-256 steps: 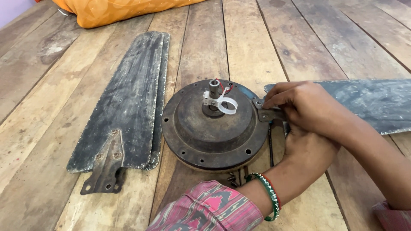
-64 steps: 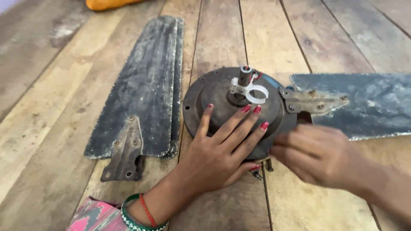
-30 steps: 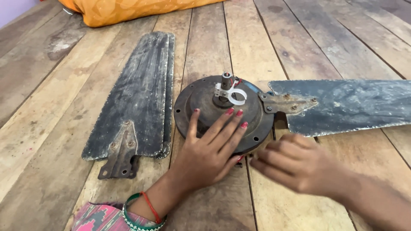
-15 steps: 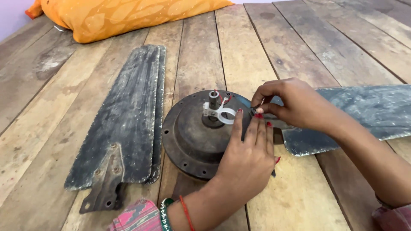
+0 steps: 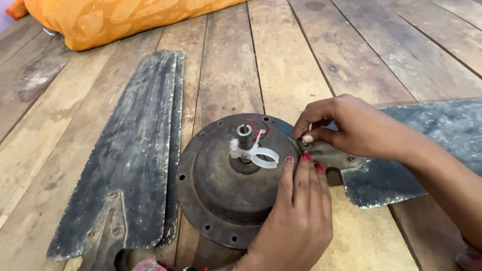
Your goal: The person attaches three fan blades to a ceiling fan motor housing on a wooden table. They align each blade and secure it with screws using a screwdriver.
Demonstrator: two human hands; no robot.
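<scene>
Left hand point(image 5: 296, 216): flat, fingers spread on motor point(image 5: 226, 183).
Right hand point(image 5: 351, 125): pinching at blade bracket point(image 5: 334, 158).
Spare blades point(image 5: 133, 150): left of motor.

We see soft, even daylight, bright but without glare. Shadows are faint: a thin one under the left hand point(image 5: 296, 221) on the motor housing point(image 5: 226, 185). Focus is sharp throughout; the floor planks point(image 5: 281, 55) bend slightly toward the edges.

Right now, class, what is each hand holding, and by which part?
The right hand pinches the blade bracket at the motor's rim. The left hand lies flat on the motor housing, gripping nothing.
</scene>
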